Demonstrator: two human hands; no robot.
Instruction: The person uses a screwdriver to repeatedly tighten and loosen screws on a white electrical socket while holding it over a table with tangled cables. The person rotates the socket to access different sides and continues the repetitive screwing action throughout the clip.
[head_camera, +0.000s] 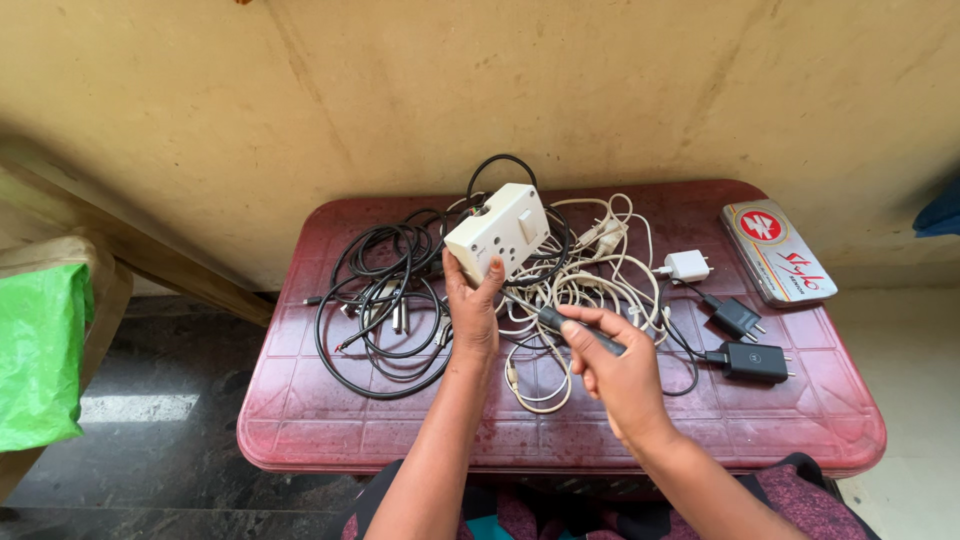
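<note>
Head view: left hand (472, 310) is gripping the white socket box (499, 231) from below, fingers closed around its lower edge, holding it tilted up above the middle of the red plastic table (300, 400). Right hand (615, 375) is closing on a dark-handled tool (580, 332), thumb and fingers wrapped round the handle, tip pointing up-left toward the box. Tool tip is sitting just below and right of the box; can't tell if it's touching. Both hands are hovering over the cable mess, box nearer the wall, tool nearer the body.

Black cable coil (385, 300) is lying left of the left hand, partly under the box. White cable tangle (590, 280) is lying under and behind the right hand. White charger (687, 265) is sitting right of the tangle; two black adapters (745, 340) are lying further right, near each other. Flat silver tin (778, 251) is resting at the table's far right corner, well apart from both hands. Green bag (40, 350) is off to the left, beside the table.
</note>
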